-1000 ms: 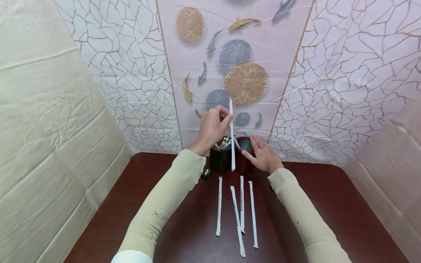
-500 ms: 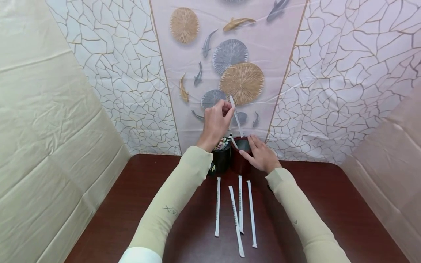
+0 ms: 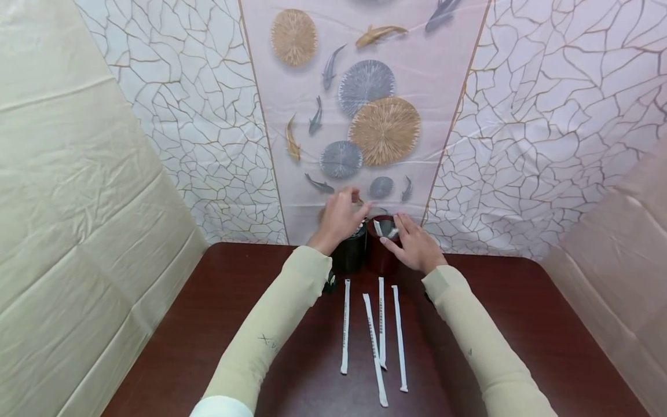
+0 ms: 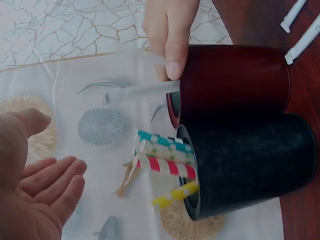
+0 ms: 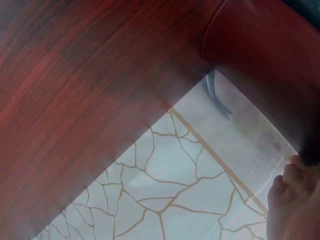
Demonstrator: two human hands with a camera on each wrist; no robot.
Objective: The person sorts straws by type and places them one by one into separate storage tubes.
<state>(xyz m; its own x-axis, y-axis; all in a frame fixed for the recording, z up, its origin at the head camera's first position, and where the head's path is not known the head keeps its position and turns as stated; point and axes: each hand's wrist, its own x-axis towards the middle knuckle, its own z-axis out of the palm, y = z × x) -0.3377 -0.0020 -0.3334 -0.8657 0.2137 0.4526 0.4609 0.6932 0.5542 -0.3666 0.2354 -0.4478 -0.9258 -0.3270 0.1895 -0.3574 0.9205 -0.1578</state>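
My left hand point(image 3: 340, 219) hovers just above the black cup point(image 3: 348, 255), fingers loosely bent and holding nothing. Patterned paper straws point(image 4: 167, 155), striped and dotted, stick out of that cup in the left wrist view. Beside it stands a dark red cup point(image 3: 382, 258). A white wrapped straw point(image 3: 377, 227) leans inside its mouth, and another white straw point(image 4: 145, 90) shows blurred at the opening in the left wrist view. My right hand point(image 3: 417, 246) rests on the red cup's rim, fingers along the right side and thumb across the front.
Several white paper-wrapped straws point(image 3: 399, 339) lie lengthwise on the dark red wooden table point(image 3: 208, 347), in front of the cups. A small dark object point(image 3: 329, 282) sits left of the black cup. A patterned cloth backdrop point(image 3: 208, 116) rises behind the table.
My left hand tilted the white wrapped straw over the red cup and let it go into the mouth. The hand then moved down, over the black cup. My right hand stayed on the rim.
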